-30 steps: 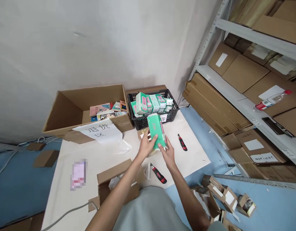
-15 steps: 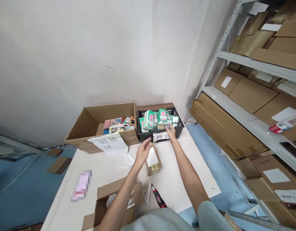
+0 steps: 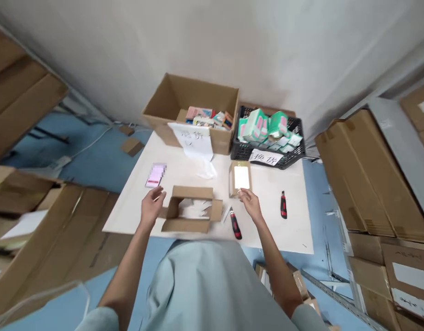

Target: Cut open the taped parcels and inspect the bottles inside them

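Observation:
My left hand (image 3: 151,206) hovers over the table's left part, just below a phone (image 3: 153,179) with a lit pink screen. Its fingers are loosely bent, thumb apart, and nothing shows in them. My right hand (image 3: 250,205) is at the near edge of a small cardboard box (image 3: 234,179) with a white label; its fingers curve loosely, and contact with the box is unclear. Between my hands stands an open carton (image 3: 187,225) with white paper (image 3: 194,209) inside. A red-black utility knife (image 3: 236,226) lies beside that carton, and another utility knife (image 3: 283,207) rests farther right.
Along the back of the table (image 3: 205,236), a large carton (image 3: 157,112) holds colourful packs, with a handwritten sheet (image 3: 194,140) on its front. Beside it, a black basket (image 3: 295,158) holds several green-and-pink boxes (image 3: 256,126). Tall cartons (image 3: 374,170) stand right; more cartons (image 3: 70,230) are left.
My right hand has come back from the basket to the small box. My left hand has moved from beside that box leftward to near the phone. The view has tilted down and turned left.

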Demonstrator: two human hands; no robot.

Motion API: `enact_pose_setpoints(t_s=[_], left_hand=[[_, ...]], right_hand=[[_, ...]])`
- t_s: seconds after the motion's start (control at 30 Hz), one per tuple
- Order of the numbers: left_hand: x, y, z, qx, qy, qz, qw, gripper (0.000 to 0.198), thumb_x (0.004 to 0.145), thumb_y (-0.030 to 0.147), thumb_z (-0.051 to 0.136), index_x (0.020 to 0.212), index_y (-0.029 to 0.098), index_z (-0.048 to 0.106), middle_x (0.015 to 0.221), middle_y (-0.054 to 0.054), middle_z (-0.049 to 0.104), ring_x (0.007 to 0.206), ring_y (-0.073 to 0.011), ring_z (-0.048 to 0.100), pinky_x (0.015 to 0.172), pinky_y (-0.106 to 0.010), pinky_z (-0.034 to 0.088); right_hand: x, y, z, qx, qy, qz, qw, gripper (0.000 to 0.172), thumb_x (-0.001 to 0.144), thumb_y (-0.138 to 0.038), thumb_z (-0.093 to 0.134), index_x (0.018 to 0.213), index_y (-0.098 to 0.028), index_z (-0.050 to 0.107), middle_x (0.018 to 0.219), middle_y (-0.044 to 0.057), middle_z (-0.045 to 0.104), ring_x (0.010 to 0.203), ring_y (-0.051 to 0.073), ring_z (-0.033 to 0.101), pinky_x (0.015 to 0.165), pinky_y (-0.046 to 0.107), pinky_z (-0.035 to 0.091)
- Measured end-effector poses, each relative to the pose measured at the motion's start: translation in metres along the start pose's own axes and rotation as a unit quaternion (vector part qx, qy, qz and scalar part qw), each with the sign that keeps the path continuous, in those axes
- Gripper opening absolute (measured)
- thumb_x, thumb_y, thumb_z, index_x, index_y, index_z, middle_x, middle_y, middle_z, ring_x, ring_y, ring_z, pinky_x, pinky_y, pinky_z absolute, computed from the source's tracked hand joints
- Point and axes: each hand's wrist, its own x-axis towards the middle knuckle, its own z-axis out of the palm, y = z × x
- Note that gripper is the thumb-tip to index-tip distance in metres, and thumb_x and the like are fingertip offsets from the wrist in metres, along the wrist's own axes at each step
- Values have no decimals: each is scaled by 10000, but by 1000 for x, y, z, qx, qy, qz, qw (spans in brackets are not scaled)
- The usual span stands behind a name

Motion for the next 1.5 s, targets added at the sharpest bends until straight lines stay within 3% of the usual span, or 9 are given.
enact_pose_setpoints(t_s=[0.17,0.3,0.47,0.63,0.73,0.83,1.0,1.17,1.5], left_hand=[[-16,-47,-11,40,-91,-100,990,846,758,604,887,1422,118,689,1579,-299,688,1482,-419,680,1257,-543,546],[-21,-73,-7,99,-130,-77,984,809,703,557,916,1369,139,727,1590,-291,681,1534,-464,633,1312,-575,481],[-2,-94,-22,60,-153,-69,984,686,774,381,794,1416,155,708,1543,-249,733,1345,-404,766,1210,-557,581],[32,-111,-60,49,-121,-57,990,636,813,330,722,1423,151,712,1529,-214,753,1372,-378,749,1253,-560,557],[48,-113,-79,38,-156,-78,984,714,848,381,737,1507,117,663,1594,-248,702,1406,-392,734,1222,-560,585],[58,-106,-88,51,-174,-46,982,804,860,459,798,1569,121,626,1625,-252,676,1483,-402,685,1264,-569,551],[67,-86,-87,63,-154,50,985,710,921,446,787,1563,184,635,1663,-191,655,1537,-372,639,1332,-561,486],[70,-70,-78,66,-144,71,985,702,956,401,772,1602,185,602,1673,-198,634,1562,-364,614,1329,-535,482],[68,-65,-51,153,-107,70,980,755,910,385,789,1602,137,618,1675,-223,624,1617,-395,547,1399,-545,390]], right_hand=[[-56,43,39,-92,-40,75,992,737,832,-826,763,1213,-198,819,1279,190,848,1190,346,808,1065,536,659],[-65,54,73,-156,-12,96,983,697,868,-824,675,1159,-203,799,1188,176,845,1108,319,805,982,518,687],[-70,51,132,-181,-22,93,979,581,1018,-745,523,1115,-229,772,1029,74,829,925,240,780,805,382,700],[-74,53,175,-247,-23,97,964,378,1075,-540,587,1064,-236,810,1051,72,851,1021,257,788,1023,388,650],[-74,58,169,-305,34,115,945,419,1079,-403,602,1369,-158,781,1422,203,781,1307,323,734,1217,461,543],[-79,66,152,-432,86,167,882,682,1019,-352,726,1642,-101,612,1655,310,588,1512,409,600,1278,535,475],[-87,88,149,-516,50,194,833,913,1023,-465,795,1811,-187,427,1814,307,376,1615,474,474,1224,558,510],[-77,98,171,-545,12,166,822,742,1116,-402,663,1812,-264,444,1846,280,323,1596,467,445,1139,551,560],[-56,110,162,-504,-43,108,856,347,1168,-223,510,1399,-168,763,1442,177,676,1125,260,660,1086,357,549]])
